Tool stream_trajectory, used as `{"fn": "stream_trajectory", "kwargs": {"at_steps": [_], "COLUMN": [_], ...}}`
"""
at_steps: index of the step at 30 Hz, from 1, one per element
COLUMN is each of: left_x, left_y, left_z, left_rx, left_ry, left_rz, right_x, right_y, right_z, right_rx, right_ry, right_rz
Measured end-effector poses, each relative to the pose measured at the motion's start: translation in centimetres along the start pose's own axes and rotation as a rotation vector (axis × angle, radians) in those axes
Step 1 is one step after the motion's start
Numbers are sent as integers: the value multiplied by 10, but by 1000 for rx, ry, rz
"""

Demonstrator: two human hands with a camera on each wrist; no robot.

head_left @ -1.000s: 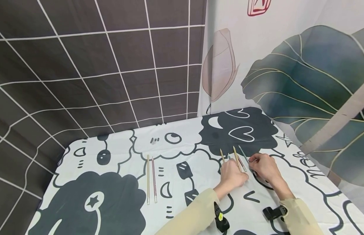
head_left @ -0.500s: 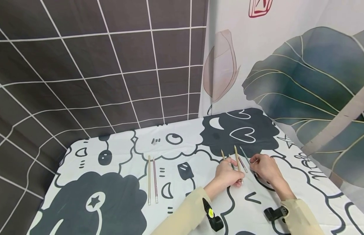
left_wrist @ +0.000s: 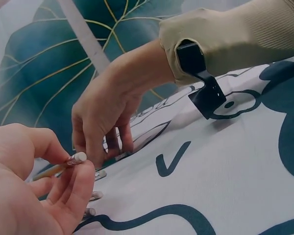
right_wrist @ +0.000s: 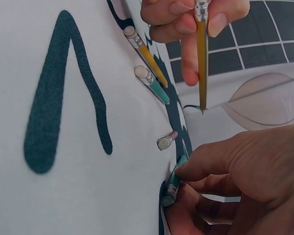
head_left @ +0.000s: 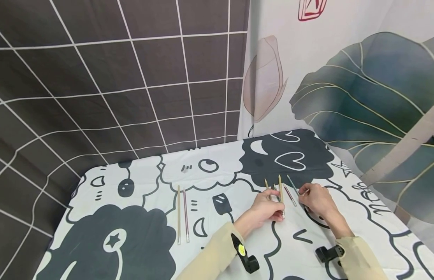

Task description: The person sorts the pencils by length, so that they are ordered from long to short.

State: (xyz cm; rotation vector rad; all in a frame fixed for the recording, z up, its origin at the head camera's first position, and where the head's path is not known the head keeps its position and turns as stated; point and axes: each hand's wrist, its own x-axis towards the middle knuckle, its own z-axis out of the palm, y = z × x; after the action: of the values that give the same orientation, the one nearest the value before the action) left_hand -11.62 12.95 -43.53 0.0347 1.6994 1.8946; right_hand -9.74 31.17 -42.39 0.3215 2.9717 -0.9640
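Left hand (head_left: 261,209) pinches yellow pencil (right_wrist: 202,63); red pencil (head_left: 185,214) lies well leftward, roughly parallel. Right hand (head_left: 319,200), farther, seemingly pinches teal pencil (right_wrist: 172,188).

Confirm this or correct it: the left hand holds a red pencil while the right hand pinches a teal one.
Wrong on one colour: the right wrist view shows that the left hand holds a yellow pencil, not a red one. The right hand does pinch a teal pencil.

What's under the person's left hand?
In the head view, a yellow pencil and a green pencil poke out past the left hand. It hides their eraser ends, which the right wrist view shows on the cloth. Anything more beneath its palm can't be seen.
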Motion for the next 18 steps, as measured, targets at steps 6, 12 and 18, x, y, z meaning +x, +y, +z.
{"fn": "stream_trajectory", "kwargs": {"at_steps": [6,12,18], "left_x": [0,-3,-6], "left_y": [0,3,6], "left_z": [-7,-18,-31], "left_rx": [-25,16,79], "left_ry": [-27,-28,-16], "left_rz": [2,32,48], "right_x": [0,2,3], "right_y": [0,0,-1], "right_z": [1,1,-1], "right_rx": [1,-24,-43], "right_ry": [-4,-11,-25], "right_rz": [5,8,8]}}
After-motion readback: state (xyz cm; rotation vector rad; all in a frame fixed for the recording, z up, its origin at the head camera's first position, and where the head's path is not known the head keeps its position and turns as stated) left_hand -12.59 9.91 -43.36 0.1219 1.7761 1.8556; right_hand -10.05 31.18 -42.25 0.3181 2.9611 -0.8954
